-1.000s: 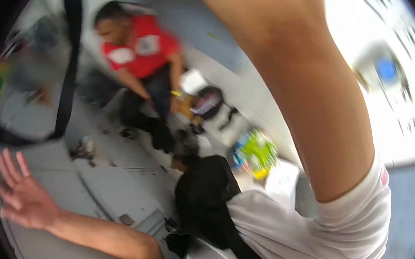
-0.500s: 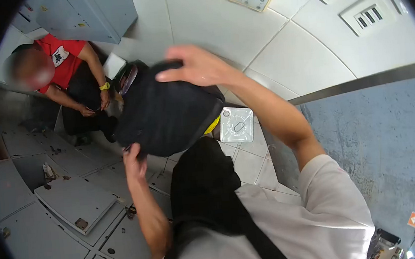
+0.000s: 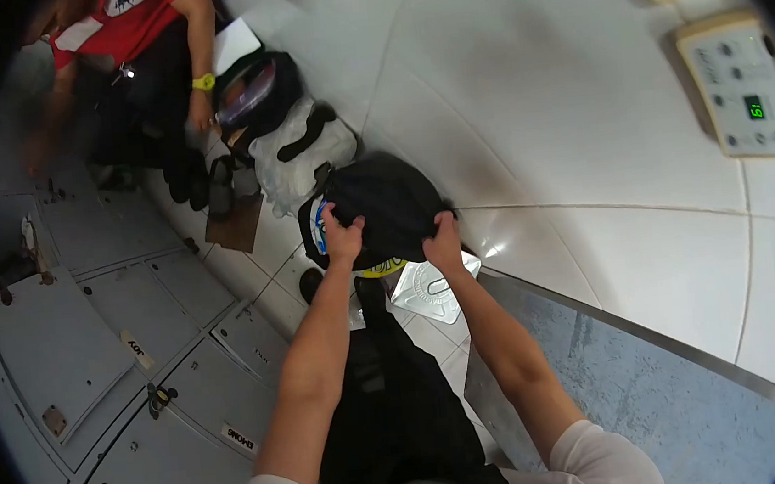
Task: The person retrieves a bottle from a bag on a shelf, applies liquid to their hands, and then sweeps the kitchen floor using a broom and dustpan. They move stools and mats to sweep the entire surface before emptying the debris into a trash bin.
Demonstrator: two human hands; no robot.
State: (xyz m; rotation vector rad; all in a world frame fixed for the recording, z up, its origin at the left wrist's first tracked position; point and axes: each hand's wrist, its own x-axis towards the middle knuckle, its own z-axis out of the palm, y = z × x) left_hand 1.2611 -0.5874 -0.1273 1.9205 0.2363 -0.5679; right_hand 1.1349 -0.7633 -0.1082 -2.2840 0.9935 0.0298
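A black bag or cloth [image 3: 388, 196] lies low in front of me, near the foot of the white wall. My left hand [image 3: 343, 237] is closed on its left side, beside a blue and white item [image 3: 318, 222]. At the right side, my right hand [image 3: 445, 242] pinches the black edge. Something yellow [image 3: 385, 267] shows beneath the black material. Just below and right of it, a shiny square metal lid [image 3: 435, 288] rests on the tiled floor. A translucent plastic bag [image 3: 289, 168] stands beyond, with a black strap-like piece on top.
A person in a red shirt [image 3: 134, 34] sits at upper left, a yellow watch on one wrist. Grey lockers [image 3: 182, 417] line the left, one door open. A dark bag [image 3: 259, 92] and shoes [image 3: 220, 187] lie near the person. A blue-grey panel [image 3: 603, 389] stands at lower right.
Both my hands have lowered with the black item, which was held up and spread before and now rests lower by the wall. The view has shifted, bringing the plastic bag into sight.
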